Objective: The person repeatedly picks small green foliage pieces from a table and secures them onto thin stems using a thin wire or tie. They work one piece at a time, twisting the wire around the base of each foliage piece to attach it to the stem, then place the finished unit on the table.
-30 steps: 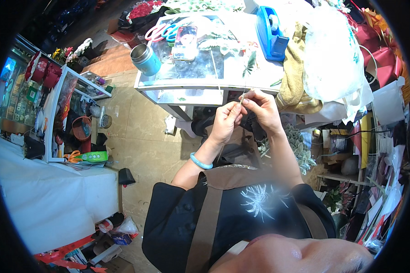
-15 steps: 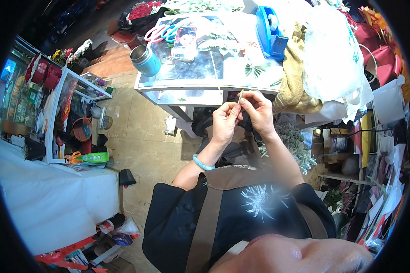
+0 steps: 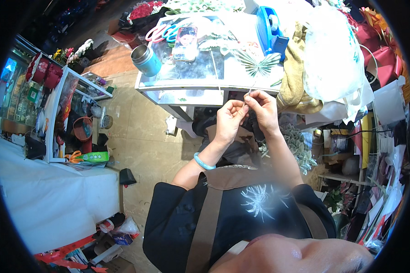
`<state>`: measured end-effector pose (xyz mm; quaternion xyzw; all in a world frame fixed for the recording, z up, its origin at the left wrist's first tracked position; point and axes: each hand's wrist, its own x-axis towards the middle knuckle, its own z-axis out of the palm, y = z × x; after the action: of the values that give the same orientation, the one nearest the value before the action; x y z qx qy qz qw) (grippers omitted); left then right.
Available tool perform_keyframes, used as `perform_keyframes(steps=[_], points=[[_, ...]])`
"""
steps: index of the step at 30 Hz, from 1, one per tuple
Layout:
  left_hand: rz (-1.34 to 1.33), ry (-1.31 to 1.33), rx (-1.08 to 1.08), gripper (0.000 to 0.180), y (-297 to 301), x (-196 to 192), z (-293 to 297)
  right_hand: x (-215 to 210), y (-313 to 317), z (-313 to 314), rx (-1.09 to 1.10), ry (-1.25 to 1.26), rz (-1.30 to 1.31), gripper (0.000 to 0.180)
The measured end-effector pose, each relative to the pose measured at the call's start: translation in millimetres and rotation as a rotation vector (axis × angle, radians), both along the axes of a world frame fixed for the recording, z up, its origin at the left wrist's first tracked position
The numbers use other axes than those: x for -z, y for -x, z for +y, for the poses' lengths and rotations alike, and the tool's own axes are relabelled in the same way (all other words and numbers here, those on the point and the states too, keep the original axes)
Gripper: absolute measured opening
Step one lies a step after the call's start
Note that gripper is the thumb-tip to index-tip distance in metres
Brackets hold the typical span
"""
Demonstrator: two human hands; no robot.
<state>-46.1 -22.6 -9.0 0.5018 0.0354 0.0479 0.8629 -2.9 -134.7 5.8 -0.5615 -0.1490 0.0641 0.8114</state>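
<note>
Pinching a thin wire stem (image 3: pixel 249 91) between left hand (image 3: pixel 228 119) and right hand (image 3: pixel 262 109), both now lifted nearer the folded green paper butterfly (image 3: pixel 257 61), suggesting attachment underway.

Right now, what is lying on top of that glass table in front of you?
On the glass table: a metal cup, phone, scissors, folded paper fan, blue tape dispenser, tan cloth. A white plastic bag hides the right end.

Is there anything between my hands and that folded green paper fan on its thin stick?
Nothing visible. The left hand and right hand already pinch the thin stick, and the folded green paper fan sits at its top over the glass-topped table.
</note>
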Motion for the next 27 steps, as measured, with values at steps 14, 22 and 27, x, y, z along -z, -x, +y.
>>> perform_keyframes(steps=[14, 22, 27], points=[[-0.056, 0.235, 0.34, 0.02, 0.0, 6.0, 13.7, 0.3, -4.5, -13.1, -0.227, -0.137, 0.074, 0.009], [-0.031, 0.002, 0.014, 0.012, 0.9, 6.5, 1.8, 0.8, -4.4, -8.6, -0.093, 0.0, 0.022, 0.009], [-0.058, 0.005, -0.002, 0.014, 3.9, 5.6, 0.6, -0.9, -5.9, -8.5, -0.122, 0.012, -0.009, 0.011]])
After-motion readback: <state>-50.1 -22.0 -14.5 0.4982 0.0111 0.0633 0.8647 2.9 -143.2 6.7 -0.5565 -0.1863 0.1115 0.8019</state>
